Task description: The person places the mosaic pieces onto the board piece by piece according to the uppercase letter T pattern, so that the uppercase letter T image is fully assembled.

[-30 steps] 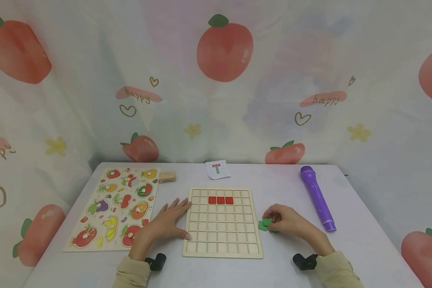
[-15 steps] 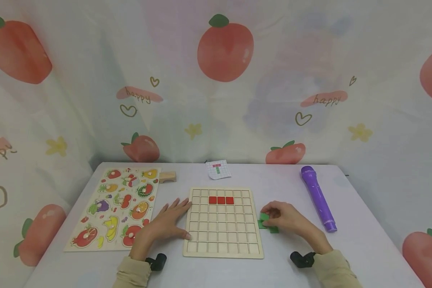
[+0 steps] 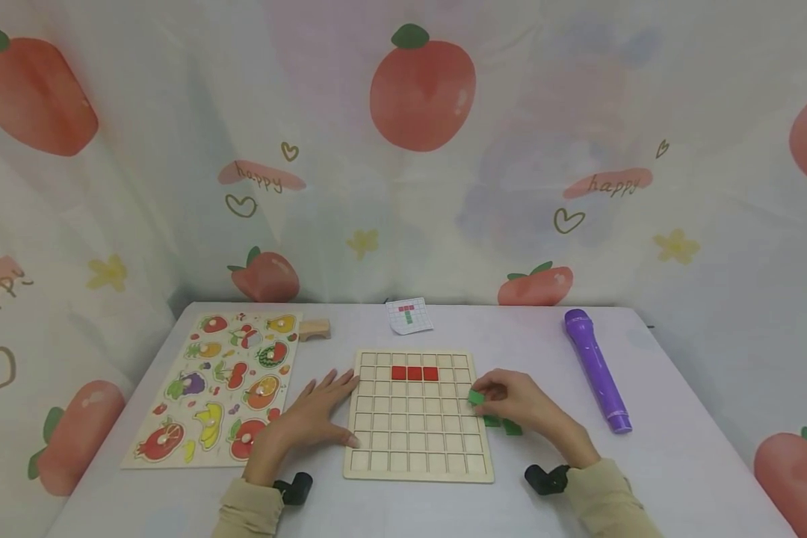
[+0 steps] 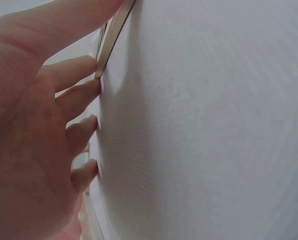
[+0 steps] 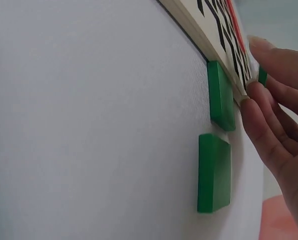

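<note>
A wooden grid board (image 3: 417, 467) lies mid-table, with three red square tiles (image 3: 414, 373) in a row in its second row of cells. My left hand (image 3: 312, 415) is spread flat, its fingertips and thumb at the board's left edge; the left wrist view shows the fingers (image 4: 79, 100) straight against it. Between thumb and fingers, my right hand (image 3: 521, 400) pinches a green square tile (image 3: 476, 397) over the board's right edge. Two more green tiles (image 5: 214, 172) lie on the table beneath that hand, one of them against the board's side.
Behind the board lies a small paper card (image 3: 409, 317) printed with a red and green T on a grid. A fruit puzzle board (image 3: 168, 388) is at left, a wooden block (image 3: 316, 329) beside it. At right lies a purple microphone-shaped toy (image 3: 597, 373).
My right hand has picked a green tile off the small pile and carried it leftward to the board's right edge. The left hand stays in place.
</note>
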The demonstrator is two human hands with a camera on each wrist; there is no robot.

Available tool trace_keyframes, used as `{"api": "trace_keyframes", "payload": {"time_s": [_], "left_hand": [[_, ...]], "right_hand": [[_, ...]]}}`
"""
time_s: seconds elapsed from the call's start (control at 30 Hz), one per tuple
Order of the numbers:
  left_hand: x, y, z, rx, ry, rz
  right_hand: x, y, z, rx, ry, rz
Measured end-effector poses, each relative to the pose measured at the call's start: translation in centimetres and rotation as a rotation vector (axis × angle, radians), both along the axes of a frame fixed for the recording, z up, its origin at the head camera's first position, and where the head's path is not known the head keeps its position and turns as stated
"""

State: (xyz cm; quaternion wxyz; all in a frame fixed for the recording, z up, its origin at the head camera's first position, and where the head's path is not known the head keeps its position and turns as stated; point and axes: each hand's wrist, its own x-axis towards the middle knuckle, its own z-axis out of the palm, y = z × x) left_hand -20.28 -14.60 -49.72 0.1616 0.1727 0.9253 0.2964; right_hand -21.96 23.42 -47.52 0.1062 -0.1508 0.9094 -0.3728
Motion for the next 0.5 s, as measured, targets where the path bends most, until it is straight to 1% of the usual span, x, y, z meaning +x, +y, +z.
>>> {"api": "trace_keyframes", "payload": {"time_s": [0.17, 0.3, 0.5], "left_hand": [[0.0, 0.0, 0.0, 0.002, -0.003, 0.001], [0.0, -0.1, 0.0, 0.006, -0.005, -0.003], [-0.1, -0.2, -0.3, 0.011, 0.002, -0.014]], "right_hand": [[-0.3, -0.9, 0.0, -0.005, 0.002, -0.011], [-0.5, -1.6, -0.1, -0.012, 0.03, 0.006], [-0.7, -2.7, -0.2, -0.018, 0.05, 0.013]]}}
